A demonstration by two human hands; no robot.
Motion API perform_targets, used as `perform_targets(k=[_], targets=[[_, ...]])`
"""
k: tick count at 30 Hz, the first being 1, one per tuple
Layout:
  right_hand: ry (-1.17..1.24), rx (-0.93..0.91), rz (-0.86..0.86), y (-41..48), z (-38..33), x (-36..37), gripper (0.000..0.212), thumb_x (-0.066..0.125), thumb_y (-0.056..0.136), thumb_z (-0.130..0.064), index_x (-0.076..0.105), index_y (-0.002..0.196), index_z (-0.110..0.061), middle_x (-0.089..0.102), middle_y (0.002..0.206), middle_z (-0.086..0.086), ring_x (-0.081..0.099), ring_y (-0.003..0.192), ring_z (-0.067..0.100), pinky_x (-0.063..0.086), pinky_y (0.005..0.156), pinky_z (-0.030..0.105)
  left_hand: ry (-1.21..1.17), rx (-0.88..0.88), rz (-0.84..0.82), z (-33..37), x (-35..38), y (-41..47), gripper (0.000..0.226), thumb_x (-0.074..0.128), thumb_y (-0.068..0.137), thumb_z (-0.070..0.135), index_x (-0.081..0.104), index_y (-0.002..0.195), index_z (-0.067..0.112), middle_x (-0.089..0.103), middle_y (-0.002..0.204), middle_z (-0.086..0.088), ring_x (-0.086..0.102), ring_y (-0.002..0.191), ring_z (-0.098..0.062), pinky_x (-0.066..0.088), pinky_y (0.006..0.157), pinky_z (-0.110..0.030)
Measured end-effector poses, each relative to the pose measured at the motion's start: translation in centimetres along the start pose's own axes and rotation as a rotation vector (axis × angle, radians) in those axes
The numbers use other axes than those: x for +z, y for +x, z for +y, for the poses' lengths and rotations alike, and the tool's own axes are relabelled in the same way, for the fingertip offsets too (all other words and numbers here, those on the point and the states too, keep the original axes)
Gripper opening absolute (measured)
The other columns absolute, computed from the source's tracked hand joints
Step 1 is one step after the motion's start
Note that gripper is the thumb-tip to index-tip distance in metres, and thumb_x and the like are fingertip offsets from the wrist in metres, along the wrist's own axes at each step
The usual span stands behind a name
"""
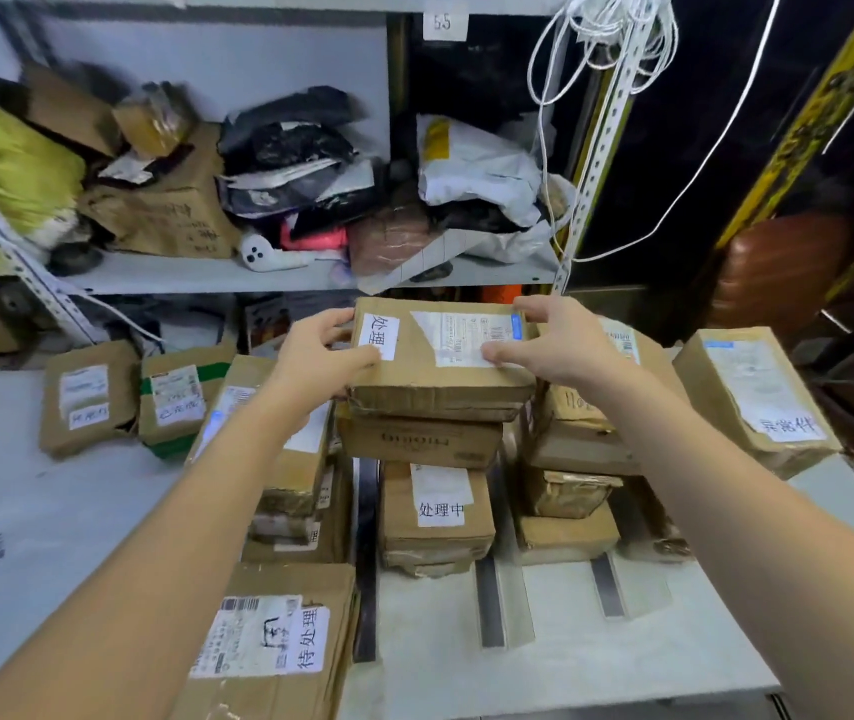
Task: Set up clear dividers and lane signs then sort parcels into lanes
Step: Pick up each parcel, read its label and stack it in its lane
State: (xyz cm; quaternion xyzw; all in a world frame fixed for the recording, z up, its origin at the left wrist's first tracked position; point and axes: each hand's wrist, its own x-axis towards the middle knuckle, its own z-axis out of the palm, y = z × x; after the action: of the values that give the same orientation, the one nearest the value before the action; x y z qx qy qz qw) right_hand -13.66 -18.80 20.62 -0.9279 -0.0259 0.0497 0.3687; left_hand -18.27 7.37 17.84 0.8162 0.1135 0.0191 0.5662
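A flat cardboard parcel with a white handwritten label and a shipping label rests on top of the middle stack. My left hand grips its left edge and my right hand grips its right edge. Below it in the same lane lie two more parcels; the nearer one carries a white handwritten label. Stacks of parcels fill the left lane and the right lane. Clear dividers on dark base strips separate the lanes.
Two parcels lie loose at the left on the white table, another at the far right. A flat labelled parcel sits near the front. A metal shelf crammed with bags and boxes stands behind; white cord hangs above.
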Motion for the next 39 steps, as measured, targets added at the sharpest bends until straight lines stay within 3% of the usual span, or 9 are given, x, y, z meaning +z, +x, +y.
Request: perform_targets(k=[2, 5, 9, 13, 18, 23, 31, 35, 39], targets=[[-0.042, -0.003, -0.012, 0.2, 0.3, 0.2, 0.091, 0.087, 0.075, -0.045, 0.045, 0.152, -0.020, 0.050, 0.152, 0.001, 0.048, 0.137, 0.023, 0.043, 0.105, 0.039, 0.033, -0.023, -0.018, -0.6, 0.3, 0.1, 0.050, 0.073, 0.089, 0.019, 0.060, 0.137, 0.030, 0.065, 0.118, 0.015, 0.066, 0.101, -0.010, 0.063, 0.065, -0.040], [-0.168, -0.036, -0.032, 0.4, 0.1, 0.4, 0.087, 0.084, 0.076, -0.050, 0.049, 0.149, -0.018, 0.055, 0.147, 0.002, 0.052, 0.132, 0.022, 0.046, 0.097, 0.036, 0.026, -0.024, -0.025, -1.3, 0.6, 0.1, 0.049, 0.070, 0.092, 0.016, 0.059, 0.139, 0.024, 0.060, 0.109, 0.018, 0.063, 0.109, -0.012, 0.054, 0.061, -0.024], [-0.302, -0.054, -0.013, 0.3, -0.7, 0.3, 0.081, 0.081, 0.078, -0.053, 0.054, 0.145, -0.015, 0.060, 0.140, 0.004, 0.056, 0.125, 0.023, 0.047, 0.090, 0.032, 0.059, -0.003, -0.019, -1.8, 0.3, 0.4, 0.056, 0.073, 0.091, 0.021, 0.055, 0.144, 0.023, 0.062, 0.137, 0.005, 0.060, 0.123, -0.019, 0.058, 0.069, -0.031], [-0.314, -0.060, -0.013, -0.1, -1.1, 0.2, 0.072, 0.081, 0.081, -0.048, 0.058, 0.139, -0.014, 0.063, 0.134, 0.005, 0.058, 0.119, 0.023, 0.044, 0.082, 0.029, 0.096, 0.016, -0.018, -1.9, 0.0, 0.6, 0.059, 0.075, 0.090, 0.023, 0.054, 0.145, 0.025, 0.059, 0.142, -0.001, 0.059, 0.124, -0.022, 0.061, 0.067, -0.035], [-0.276, -0.075, 0.051, -0.7, -1.0, -0.1, 0.073, 0.082, 0.081, -0.047, 0.057, 0.142, -0.016, 0.060, 0.141, 0.003, 0.057, 0.125, 0.022, 0.049, 0.098, 0.037, 0.129, -0.001, -0.003, -1.8, -0.9, 0.6, 0.068, 0.077, 0.088, 0.031, 0.048, 0.150, 0.023, 0.057, 0.143, -0.003, 0.060, 0.118, -0.022, 0.060, 0.088, -0.045], [-0.256, -0.200, 0.106, -0.8, -2.2, 0.0, 0.065, 0.077, 0.086, -0.044, 0.057, 0.142, -0.020, 0.060, 0.141, 0.000, 0.058, 0.125, 0.020, 0.048, 0.103, 0.039, 0.256, 0.037, 0.102, -0.8, -2.9, -0.4, 0.064, 0.070, 0.092, 0.032, 0.047, 0.151, 0.018, 0.056, 0.143, -0.005, 0.058, 0.118, -0.019, 0.050, 0.092, -0.035], [-0.387, -0.485, -0.031, 0.1, -10.1, 5.1, 0.053, 0.063, 0.086, -0.054, 0.064, 0.129, -0.023, 0.066, 0.125, -0.001, 0.054, 0.123, 0.029, 0.051, 0.095, 0.047, 0.811, 0.050, 0.203, -0.7, -9.6, -2.7, 0.071, 0.059, 0.097, 0.048, 0.032, 0.158, 0.026, 0.044, 0.155, -0.002, 0.049, 0.135, -0.026, 0.048, 0.098, -0.040], [-0.466, -0.577, -0.083, 0.7, -13.9, 8.6, 0.064, 0.063, 0.091, -0.056, 0.052, 0.145, -0.025, 0.056, 0.146, -0.003, 0.044, 0.136, 0.027, 0.045, 0.106, 0.046, 0.948, 0.031, 0.250, -2.5, -13.8, -3.0, 0.072, 0.058, 0.095, 0.050, 0.033, 0.158, 0.024, 0.042, 0.157, -0.002, 0.042, 0.141, -0.026, 0.043, 0.110, -0.042], [-0.445, -0.575, -0.141, 1.4, -17.8, 13.0, 0.064, 0.063, 0.092, -0.054, 0.050, 0.148, -0.024, 0.053, 0.149, -0.003, 0.037, 0.142, 0.023, 0.045, 0.108, 0.044, 1.010, -0.007, 0.291, -5.7, -19.3, -2.9, 0.072, 0.059, 0.093, 0.052, 0.037, 0.156, 0.023, 0.047, 0.153, -0.003, 0.045, 0.137, -0.026, 0.042, 0.108, -0.040]])
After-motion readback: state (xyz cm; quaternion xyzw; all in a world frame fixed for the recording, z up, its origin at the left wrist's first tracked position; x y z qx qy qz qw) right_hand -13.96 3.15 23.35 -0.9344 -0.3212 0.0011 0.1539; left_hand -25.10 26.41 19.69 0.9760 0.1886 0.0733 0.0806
